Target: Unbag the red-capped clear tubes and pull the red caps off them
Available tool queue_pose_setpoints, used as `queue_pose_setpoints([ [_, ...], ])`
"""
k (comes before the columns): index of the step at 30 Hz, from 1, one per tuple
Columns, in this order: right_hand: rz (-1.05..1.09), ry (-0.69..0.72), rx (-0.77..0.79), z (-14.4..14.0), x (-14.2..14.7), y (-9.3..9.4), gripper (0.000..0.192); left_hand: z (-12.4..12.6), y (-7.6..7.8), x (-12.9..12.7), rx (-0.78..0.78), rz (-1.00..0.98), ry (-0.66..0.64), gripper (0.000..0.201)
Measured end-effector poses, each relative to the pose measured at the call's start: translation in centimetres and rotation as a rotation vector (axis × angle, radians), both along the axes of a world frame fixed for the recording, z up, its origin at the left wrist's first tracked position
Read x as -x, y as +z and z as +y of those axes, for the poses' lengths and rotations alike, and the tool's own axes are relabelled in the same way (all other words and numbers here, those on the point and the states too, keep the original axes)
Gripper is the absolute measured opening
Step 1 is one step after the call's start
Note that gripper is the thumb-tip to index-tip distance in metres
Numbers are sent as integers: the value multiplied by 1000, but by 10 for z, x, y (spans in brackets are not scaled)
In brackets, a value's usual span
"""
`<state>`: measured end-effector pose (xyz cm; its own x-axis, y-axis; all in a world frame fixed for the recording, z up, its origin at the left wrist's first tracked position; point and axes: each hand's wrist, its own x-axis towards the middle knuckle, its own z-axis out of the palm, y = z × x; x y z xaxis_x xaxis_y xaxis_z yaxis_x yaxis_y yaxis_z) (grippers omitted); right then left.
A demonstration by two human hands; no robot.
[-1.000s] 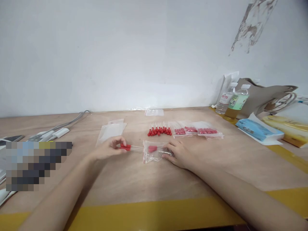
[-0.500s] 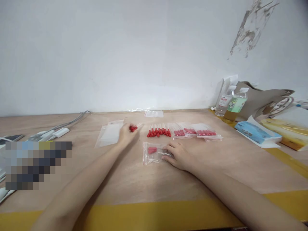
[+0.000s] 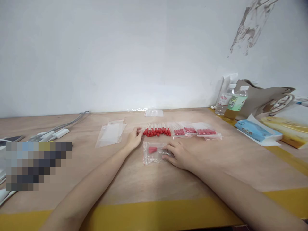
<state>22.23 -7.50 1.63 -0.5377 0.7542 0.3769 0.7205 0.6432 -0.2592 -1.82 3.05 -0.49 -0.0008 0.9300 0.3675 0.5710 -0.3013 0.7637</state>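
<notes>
At the centre of the table [image 3: 216, 166], the right hand [image 3: 179, 155] lies flat with fingers spread, pressing down a small clear bag [image 3: 154, 152] that holds one red-capped dropper [image 3: 152, 149]; the fingertips rest on the bag's right end and grip nothing. At ten o'clock from the bag, the left hand [image 3: 134, 138] rests on the wood with its fingers loosely curled, the tips touching the left end of a row of loose droppers [image 3: 157, 131]. Whether it pinches one of them cannot be told.

The row lies just beyond the bag, at twelve o'clock, red caps toward the person and clear stems pointing away. At two o'clock from the bag, touching the row's right end, lie filled bags [image 3: 197, 131] with red caps showing through. At ten o'clock, just left of the left hand, sits a stack of empty bags [image 3: 110, 133]. Another empty bag [image 3: 154, 113] lies at twelve o'clock by the wall.

Far off at two o'clock stand two bottles [image 3: 231, 102] before a brown paper bag [image 3: 262, 98], with a blue packet [image 3: 256, 131] near them. At nine o'clock, grey cables [image 3: 64, 123] run along the table.
</notes>
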Motion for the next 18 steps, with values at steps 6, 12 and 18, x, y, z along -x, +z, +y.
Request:
queue_pose_setpoints([
  [6, 9, 5, -4, 1, -1, -2, 27, -2, 2, -3, -13, -31, 35, 20],
  [12, 27, 30, 6, 2, -2, -3, 27, -35, 7, 6, -60, -18, 74, 14],
  [18, 111, 49, 7, 5, -1, -6, 29, -89, 9, 13, 3, 116, -195, 15],
])
